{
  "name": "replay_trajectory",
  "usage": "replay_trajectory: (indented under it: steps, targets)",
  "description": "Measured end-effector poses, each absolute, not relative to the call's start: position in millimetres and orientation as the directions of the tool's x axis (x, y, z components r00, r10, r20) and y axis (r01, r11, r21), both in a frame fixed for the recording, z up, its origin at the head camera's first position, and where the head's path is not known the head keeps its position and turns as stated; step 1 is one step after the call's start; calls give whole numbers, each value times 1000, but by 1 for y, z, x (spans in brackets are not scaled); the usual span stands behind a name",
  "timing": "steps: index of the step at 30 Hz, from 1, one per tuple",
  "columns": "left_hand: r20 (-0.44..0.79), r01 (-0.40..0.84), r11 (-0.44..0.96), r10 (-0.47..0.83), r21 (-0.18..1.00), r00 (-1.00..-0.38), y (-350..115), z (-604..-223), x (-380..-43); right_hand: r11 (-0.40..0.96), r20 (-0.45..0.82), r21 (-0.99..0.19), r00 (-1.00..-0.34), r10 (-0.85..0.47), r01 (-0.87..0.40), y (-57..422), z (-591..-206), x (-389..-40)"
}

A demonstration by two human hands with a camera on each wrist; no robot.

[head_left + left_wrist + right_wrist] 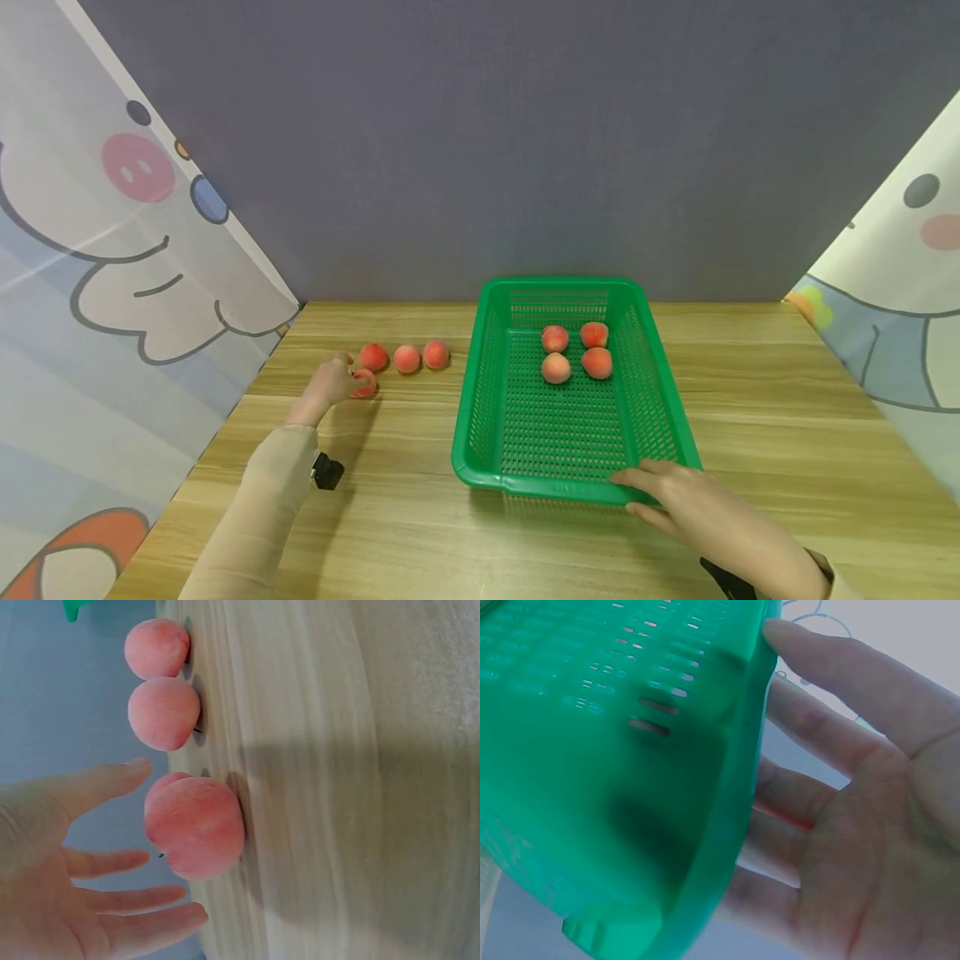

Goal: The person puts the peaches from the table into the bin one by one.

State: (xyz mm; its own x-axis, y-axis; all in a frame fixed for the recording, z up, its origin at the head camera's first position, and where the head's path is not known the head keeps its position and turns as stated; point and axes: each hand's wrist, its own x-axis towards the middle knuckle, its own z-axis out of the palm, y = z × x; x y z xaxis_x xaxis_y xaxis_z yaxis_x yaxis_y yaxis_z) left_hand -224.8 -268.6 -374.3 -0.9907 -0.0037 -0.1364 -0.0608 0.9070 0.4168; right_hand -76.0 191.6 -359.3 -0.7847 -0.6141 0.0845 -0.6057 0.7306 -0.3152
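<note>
My left hand (330, 385) reaches over the left of the table, thumb and fingers spread beside the nearest peach (365, 384). In the left wrist view that peach (201, 829) sits in front of the fingertips, partly covering another peach (161, 782). Two more peaches, one middle (407, 359) and one right (436, 355), lie in a row with the red one (372, 357). My right hand (686, 500) holds the near right corner rim of a green plastic basket (555, 485), thumb and fingers on opposite sides of the rim. Several peaches (557, 368) lie toward the basket's far end.
The wooden table (405, 533) ends at a grey wall (480, 150) behind. Cartoon-printed sheets (90, 275) flank it on both sides. The basket's raised left wall (477, 392) stands between the loose peaches and the ones inside.
</note>
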Motion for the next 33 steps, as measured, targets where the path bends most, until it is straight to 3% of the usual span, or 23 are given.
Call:
replay_trajectory:
  steps: [21, 33]
  targets:
    - [-172, -106, 915, -40, 389, -984, -273, -396, -230, 734, 56, -340, -792, -608, -588, 192, -359, -76]
    - [-106, -72, 909, -31, 411, -994, -272, -401, -236, 736, 84, -314, -790, -607, -600, 192, -360, -76]
